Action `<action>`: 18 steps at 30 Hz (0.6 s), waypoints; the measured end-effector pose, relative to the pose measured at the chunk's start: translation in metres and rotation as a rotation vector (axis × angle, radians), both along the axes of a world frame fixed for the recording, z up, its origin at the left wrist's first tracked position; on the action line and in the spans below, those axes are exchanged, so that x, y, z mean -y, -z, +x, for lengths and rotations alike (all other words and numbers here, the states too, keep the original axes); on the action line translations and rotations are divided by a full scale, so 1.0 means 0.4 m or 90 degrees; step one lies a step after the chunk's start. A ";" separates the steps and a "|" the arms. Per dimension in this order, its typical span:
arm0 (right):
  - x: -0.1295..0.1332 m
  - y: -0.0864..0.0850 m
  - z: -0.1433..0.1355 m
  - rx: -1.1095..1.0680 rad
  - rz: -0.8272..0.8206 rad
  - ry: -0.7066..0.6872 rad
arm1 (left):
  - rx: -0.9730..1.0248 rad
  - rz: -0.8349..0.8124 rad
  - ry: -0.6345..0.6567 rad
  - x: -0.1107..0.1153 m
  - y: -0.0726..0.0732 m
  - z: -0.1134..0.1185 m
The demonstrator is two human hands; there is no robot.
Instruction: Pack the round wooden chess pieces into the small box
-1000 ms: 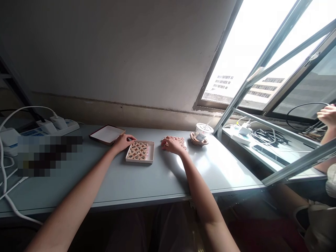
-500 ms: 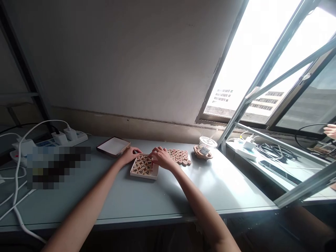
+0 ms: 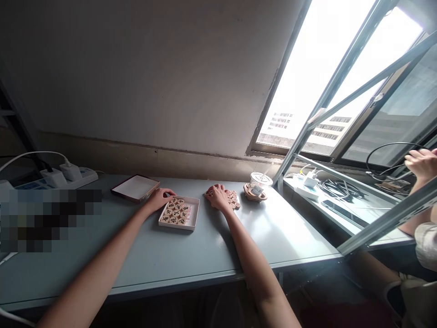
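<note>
A shallow white box [image 3: 194, 214] stands on the grey desk, its left part filled with several round wooden pieces [image 3: 176, 212] bearing black characters. The right part of the box shows its bare bottom. At the box's upper left corner, my left hand [image 3: 160, 198] rests with thumb and fingers apart, touching the rim. My right hand [image 3: 217, 197] lies over the left side of a group of round wooden pieces with red characters [image 3: 233, 199] to the right of the box. Its fingers are bent downward, and what lies under them is mostly hidden.
Behind my left hand lies an open box lid [image 3: 136, 187]. A plastic cup [image 3: 261, 182] sits in a brown holder at the right. Power strips and cables lie far left. Beyond a metal frame, another person's hand [image 3: 421, 163] is near a black cable.
My right hand has moved from the box to the loose pieces on the right. My left hand stays at the box corner. The view has shifted to the right, showing more of the other person.
</note>
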State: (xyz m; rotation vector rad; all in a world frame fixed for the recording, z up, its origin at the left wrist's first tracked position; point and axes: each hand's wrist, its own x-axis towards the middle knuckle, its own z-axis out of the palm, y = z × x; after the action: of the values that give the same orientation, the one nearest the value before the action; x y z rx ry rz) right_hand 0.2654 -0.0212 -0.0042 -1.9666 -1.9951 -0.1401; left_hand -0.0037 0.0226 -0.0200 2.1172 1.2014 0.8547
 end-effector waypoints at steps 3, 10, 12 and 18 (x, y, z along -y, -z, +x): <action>0.010 -0.006 0.002 -0.011 0.012 -0.015 | -0.001 -0.004 0.005 0.002 -0.003 -0.002; 0.087 -0.060 -0.093 -0.064 -0.014 -0.400 | -0.025 0.030 0.011 -0.004 0.000 -0.005; 0.106 -0.063 -0.120 -0.060 -0.076 -0.459 | -0.026 0.038 0.016 -0.008 0.003 -0.006; 0.115 -0.045 -0.134 -0.135 -0.107 -0.462 | -0.021 0.040 0.018 -0.013 0.009 -0.009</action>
State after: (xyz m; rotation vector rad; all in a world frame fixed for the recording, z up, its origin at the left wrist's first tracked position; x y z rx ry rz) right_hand 0.2117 -0.0673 0.0139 -1.1550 -2.4772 0.4024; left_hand -0.0071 0.0276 -0.0237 2.2015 1.1728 0.8583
